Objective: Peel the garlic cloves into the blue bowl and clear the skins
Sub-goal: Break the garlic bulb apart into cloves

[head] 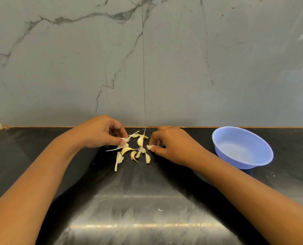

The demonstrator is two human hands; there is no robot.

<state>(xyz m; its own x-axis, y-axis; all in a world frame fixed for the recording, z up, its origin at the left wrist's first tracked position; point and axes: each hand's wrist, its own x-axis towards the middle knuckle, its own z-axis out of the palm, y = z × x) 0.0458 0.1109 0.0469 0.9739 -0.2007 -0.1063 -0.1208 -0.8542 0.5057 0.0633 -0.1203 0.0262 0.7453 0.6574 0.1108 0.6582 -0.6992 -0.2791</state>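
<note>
Several garlic cloves (140, 141) with papery skins lie in a small cluster on the black counter (147, 183), near the back wall. My left hand (101, 132) pinches a strip of garlic skin (125, 139) at the cluster's left edge. At the right edge, my right hand (171, 145) pinches a small garlic clove (149, 147) between thumb and fingers. The blue bowl (242, 147) stands to the right of my right hand and holds no cloves.
A grey marble wall (147, 59) rises straight behind the counter. A tiny white skin scrap (160, 210) lies nearer to me on the glossy counter.
</note>
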